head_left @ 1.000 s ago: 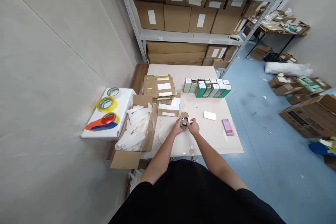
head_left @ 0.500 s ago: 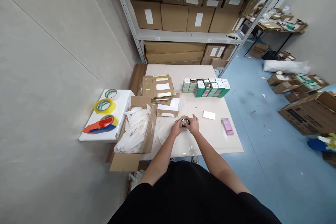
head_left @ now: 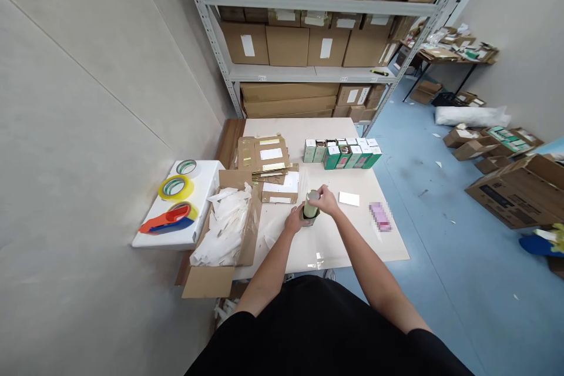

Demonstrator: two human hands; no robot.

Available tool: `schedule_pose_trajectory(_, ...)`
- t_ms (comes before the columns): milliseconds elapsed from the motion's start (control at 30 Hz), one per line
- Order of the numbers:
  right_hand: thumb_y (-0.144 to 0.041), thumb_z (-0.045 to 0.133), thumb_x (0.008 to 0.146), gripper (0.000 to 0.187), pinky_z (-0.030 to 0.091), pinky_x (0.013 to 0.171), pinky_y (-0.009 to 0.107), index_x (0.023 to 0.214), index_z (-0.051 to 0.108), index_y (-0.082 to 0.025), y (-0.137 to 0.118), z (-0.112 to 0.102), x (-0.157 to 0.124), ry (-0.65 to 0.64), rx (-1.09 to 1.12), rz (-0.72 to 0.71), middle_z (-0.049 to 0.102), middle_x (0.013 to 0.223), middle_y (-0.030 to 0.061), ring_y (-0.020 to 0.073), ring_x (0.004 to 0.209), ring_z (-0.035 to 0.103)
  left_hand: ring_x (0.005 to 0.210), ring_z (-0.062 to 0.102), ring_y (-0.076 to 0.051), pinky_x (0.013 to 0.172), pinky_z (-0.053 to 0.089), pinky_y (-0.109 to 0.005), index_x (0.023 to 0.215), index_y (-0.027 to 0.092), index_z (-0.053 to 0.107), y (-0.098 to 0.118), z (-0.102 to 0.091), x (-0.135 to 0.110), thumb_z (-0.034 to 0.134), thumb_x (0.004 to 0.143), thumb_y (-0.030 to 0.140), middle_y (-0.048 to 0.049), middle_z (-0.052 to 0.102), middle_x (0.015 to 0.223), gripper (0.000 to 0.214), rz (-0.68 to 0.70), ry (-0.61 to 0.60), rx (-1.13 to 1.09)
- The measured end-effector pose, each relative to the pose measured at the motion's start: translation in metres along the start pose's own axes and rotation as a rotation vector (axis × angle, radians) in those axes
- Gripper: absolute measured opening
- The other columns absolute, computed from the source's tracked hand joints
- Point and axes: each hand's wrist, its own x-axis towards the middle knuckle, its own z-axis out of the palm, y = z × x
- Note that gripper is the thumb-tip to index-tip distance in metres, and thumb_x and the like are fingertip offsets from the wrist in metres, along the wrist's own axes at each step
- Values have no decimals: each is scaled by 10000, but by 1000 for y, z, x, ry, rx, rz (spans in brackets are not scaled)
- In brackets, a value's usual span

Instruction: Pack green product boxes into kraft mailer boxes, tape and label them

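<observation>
My left hand [head_left: 293, 221] grips a small brown cardboard box [head_left: 308, 218] standing on the white table [head_left: 352, 235]. My right hand [head_left: 326, 200] pinches the top of a pale green bottle [head_left: 311, 205] that sticks halfway out of that box. Both hands are closed, side by side over the table's middle. Just right of them lies a white card [head_left: 349, 198].
A row of green and white cartons [head_left: 341, 153] stands at the table's far side, flat cardboard sleeves [head_left: 267, 161] at the left. An open box of white bags [head_left: 224, 223] and tape rolls [head_left: 176, 188] sit left. Shelving with brown boxes [head_left: 286, 44] rises behind; boxes litter the floor right.
The green bottle has risen out of the small brown box, with my right hand lifted on its top. The camera has tilted slightly.
</observation>
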Motion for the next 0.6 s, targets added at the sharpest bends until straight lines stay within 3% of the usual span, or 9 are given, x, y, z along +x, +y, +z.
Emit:
schedule_pose_trajectory(67,-456,759,674,401,452,682,289,922,520,-251,-29,-37,8,50,99,-85,635,848,-24,181,750,569,1400,526,-412,1100,456,-544,1551,262,465,5,-1,-3,896,692,331,-204,418,1628,964,8,-3,31)
schedule_pose_trajectory(167,-512,759,672,426,405,644,264,873,494,-246,-74,-87,13,98,184,-256,551,779,-56,145,692,496,1441,473,-443,1108,445,-561,1518,266,509,15,-8,-9,944,623,346,-208,388,1651,998,19,4,104)
schedule_pose_trajectory(267,-527,782,661,451,385,644,259,840,478,-247,-107,-121,8,173,209,-320,504,735,-69,134,676,455,1478,400,-486,1141,411,-560,1473,240,566,31,-29,-14,997,518,314,-203,438,1623,1051,83,44,146)
schedule_pose_trajectory(333,-528,797,661,457,377,638,255,825,476,-247,-119,-134,1,177,237,-344,487,720,-73,131,670,445,1457,442,-451,1155,413,-524,1471,232,569,48,-53,-16,984,557,328,-182,524,1557,1009,115,116,71)
schedule_pose_trajectory(433,-545,793,692,449,376,631,253,804,481,-242,-127,-143,-8,152,280,-362,475,704,-71,124,655,443,1224,656,-300,1047,523,-428,1488,214,545,89,-95,-21,809,827,419,-157,672,1345,742,162,250,-282)
schedule_pose_trajectory(500,-566,787,709,453,382,629,253,798,490,-237,-129,-142,-12,146,301,-371,482,704,-67,121,649,451,1211,658,-259,1033,534,-404,1502,212,521,127,-119,-28,692,930,468,-143,683,1297,650,332,290,-456)
schedule_pose_trajectory(600,-591,807,691,477,398,628,260,809,522,-228,-135,-136,-16,138,341,-367,509,700,-63,124,644,465,1221,651,-246,1021,545,-382,1579,282,417,186,-139,-43,796,852,472,-110,639,1363,842,538,210,-534)
